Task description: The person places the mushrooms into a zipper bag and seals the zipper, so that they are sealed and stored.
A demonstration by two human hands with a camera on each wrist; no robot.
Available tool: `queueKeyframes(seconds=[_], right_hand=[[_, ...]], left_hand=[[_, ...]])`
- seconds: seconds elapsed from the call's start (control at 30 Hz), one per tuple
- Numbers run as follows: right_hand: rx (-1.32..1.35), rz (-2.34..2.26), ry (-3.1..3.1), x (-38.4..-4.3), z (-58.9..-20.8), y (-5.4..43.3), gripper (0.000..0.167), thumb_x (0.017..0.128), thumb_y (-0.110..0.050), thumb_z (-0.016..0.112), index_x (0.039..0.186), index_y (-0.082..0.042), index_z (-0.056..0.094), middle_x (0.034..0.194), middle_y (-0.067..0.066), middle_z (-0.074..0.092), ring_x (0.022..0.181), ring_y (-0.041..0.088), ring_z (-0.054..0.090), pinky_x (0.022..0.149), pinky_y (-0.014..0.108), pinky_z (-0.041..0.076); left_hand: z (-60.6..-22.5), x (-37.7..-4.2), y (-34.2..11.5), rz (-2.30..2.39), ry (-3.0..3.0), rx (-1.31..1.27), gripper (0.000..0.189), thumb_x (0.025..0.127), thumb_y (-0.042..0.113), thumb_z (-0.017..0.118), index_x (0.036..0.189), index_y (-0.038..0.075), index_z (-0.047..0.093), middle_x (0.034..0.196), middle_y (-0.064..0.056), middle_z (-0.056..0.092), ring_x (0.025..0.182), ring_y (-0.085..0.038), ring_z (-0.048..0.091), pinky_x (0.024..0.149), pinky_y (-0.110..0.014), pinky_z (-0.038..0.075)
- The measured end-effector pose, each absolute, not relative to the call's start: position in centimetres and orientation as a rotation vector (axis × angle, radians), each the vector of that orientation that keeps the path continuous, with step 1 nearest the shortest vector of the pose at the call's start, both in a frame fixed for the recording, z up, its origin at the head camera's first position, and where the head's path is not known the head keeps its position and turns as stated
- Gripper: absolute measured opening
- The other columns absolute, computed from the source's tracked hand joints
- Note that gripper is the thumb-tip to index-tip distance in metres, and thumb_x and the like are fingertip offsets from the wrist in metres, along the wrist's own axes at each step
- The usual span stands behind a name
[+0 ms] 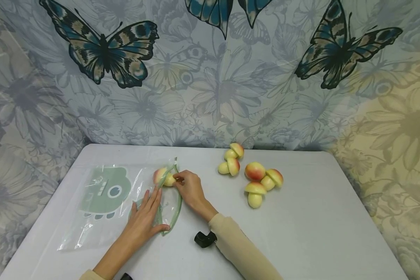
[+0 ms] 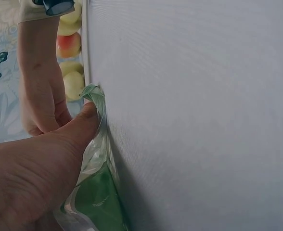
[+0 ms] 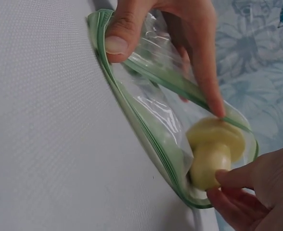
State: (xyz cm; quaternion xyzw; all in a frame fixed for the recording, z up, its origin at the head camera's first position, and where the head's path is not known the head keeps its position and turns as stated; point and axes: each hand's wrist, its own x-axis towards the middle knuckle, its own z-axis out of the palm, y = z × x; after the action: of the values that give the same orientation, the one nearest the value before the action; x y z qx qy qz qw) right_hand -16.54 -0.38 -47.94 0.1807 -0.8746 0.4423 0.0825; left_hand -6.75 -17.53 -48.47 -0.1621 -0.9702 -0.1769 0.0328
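A clear zip bag [image 1: 70, 229] with green edging and a green cartoon animal print lies on the table, its mouth spread. My left hand [image 1: 145, 214] rests on it with straight, spread fingers. In the right wrist view, the left thumb [image 3: 116, 45] presses one end of the green rim and a straight finger [image 3: 213, 91] touches the rim farther along. My right hand [image 1: 190, 190] pinches the stem of a yellow toy mushroom [image 3: 211, 159] between thumb and fingertips. The mushroom's red-tinged cap [image 1: 158, 175] is inside the bag's mouth, seen through the plastic.
Several more toy mushrooms lie right of the bag: a pair [image 1: 233, 166] near the back edge and a cluster [image 1: 255, 188] closer in. The white table [image 1: 318, 233] meets a butterfly-patterned backdrop [image 1: 224, 97]. A black camera mount [image 1: 205, 239] sits at my right wrist.
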Motion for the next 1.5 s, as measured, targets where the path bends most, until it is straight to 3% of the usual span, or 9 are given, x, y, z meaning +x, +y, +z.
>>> queueKeyframes(seconds=[0.37, 0.73, 1.3, 1.5], right_hand=[[0.585, 1.448, -2.570, -14.8, -47.2, 1.2, 0.022, 0.086, 0.005, 0.070, 0.108, 0.002, 0.071, 0.104, 0.011, 0.071, 0.094, 0.022, 0.070, 0.076, 0.019, 0.055], [0.637, 1.397, -2.507, -13.4, -45.1, 4.2, 0.023, 0.086, 0.001, 0.072, 0.109, 0.000, 0.071, 0.104, 0.011, 0.071, 0.088, 0.022, 0.070, 0.073, 0.025, 0.057], [0.584, 1.174, -2.500, -14.2, -43.8, 8.1, 0.025, 0.084, -0.005, 0.076, 0.109, -0.006, 0.072, 0.103, 0.005, 0.071, 0.087, 0.022, 0.069, 0.076, 0.039, 0.057], [0.529, 1.126, -2.518, -14.1, -43.7, 9.5, 0.025, 0.084, -0.005, 0.077, 0.108, -0.006, 0.073, 0.104, 0.005, 0.071, 0.088, 0.022, 0.069, 0.077, 0.035, 0.057]], left_hand=[[-48.4, -6.7, -17.4, -0.567, -2.986, -0.488, 0.113, 0.067, 0.045, 0.083, 0.154, 0.001, 0.026, 0.162, -0.014, 0.020, 0.143, -0.044, 0.024, 0.095, -0.079, 0.027], [-48.3, -6.7, -17.5, -0.570, -2.992, -0.487, 0.114, 0.067, 0.045, 0.084, 0.153, 0.000, 0.025, 0.161, -0.016, 0.022, 0.143, -0.045, 0.024, 0.096, -0.080, 0.025], [-48.6, -7.1, -16.8, -0.599, -2.995, -0.476, 0.115, 0.066, 0.045, 0.084, 0.153, -0.003, 0.025, 0.160, -0.019, 0.021, 0.142, -0.047, 0.023, 0.095, -0.081, 0.023], [-48.3, -7.0, -16.7, -0.570, -2.994, -0.482, 0.114, 0.065, 0.044, 0.085, 0.151, -0.004, 0.027, 0.160, -0.019, 0.022, 0.141, -0.048, 0.026, 0.093, -0.082, 0.025]])
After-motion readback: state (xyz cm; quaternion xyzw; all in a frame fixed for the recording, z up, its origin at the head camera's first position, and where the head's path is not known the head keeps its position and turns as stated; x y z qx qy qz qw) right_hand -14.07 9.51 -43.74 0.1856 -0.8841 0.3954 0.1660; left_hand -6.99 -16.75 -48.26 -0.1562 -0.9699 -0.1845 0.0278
